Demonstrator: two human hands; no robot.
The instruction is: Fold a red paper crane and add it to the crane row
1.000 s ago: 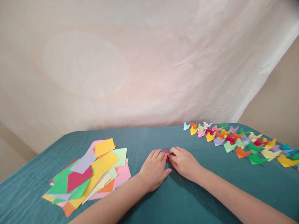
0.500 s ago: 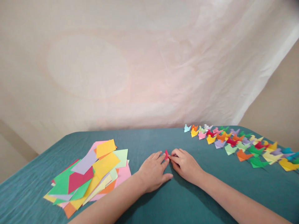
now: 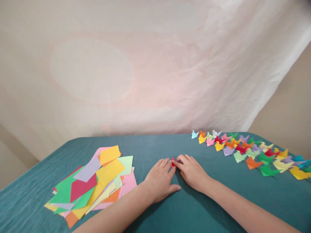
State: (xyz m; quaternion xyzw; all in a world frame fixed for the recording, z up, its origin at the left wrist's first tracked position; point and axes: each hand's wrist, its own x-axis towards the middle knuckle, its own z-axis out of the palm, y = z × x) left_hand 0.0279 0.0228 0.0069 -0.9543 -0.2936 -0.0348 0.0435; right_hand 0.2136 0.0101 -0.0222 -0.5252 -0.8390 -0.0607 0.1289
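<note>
A small red folded paper piece point(image 3: 173, 161) lies on the teal tablecloth point(image 3: 218, 200), mostly hidden between my two hands. My left hand point(image 3: 160, 180) rests palm down with its fingertips pressed on the piece's left side. My right hand point(image 3: 191, 171) presses its fingertips on the right side of the same piece, fingers close together. Both forearms reach in from the lower edge.
A loose pile of coloured paper squares point(image 3: 93, 179) lies to the left of my hands. Several small folded paper figures point(image 3: 252, 152) stand in rows at the right, running to the table's edge. A pale cloth backdrop point(image 3: 145, 71) hangs behind the table.
Both hands have stayed on the red piece, shifting only slightly; less of the red paper shows between the fingertips than a second ago.
</note>
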